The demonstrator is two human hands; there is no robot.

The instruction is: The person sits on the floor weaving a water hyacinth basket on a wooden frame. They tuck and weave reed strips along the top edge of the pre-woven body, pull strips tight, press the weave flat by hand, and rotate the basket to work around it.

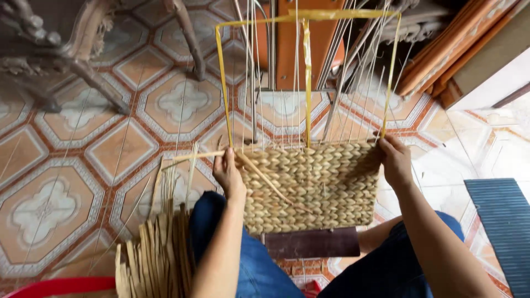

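Patterned floor tiles (110, 149) lie beneath. Left hand (229, 174) pinches a straw strand (193, 156); right hand (396, 160) clasps the woven basket panel (312, 185) edge, upright on the lap. Straw bundle (157, 254) alongside, yellow frame (307, 77) above.

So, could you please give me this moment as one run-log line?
left hand: grips woven panel left edge, holds straw strand | right hand: grips right edge | yellow frame: upright | straw bundle: beside knee

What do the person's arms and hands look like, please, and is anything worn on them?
Both forearms are bare, with no sleeves in view. The left hand and right hand wear no gloves; no rings, watch or bracelets show. Blue jeans cover the legs below.
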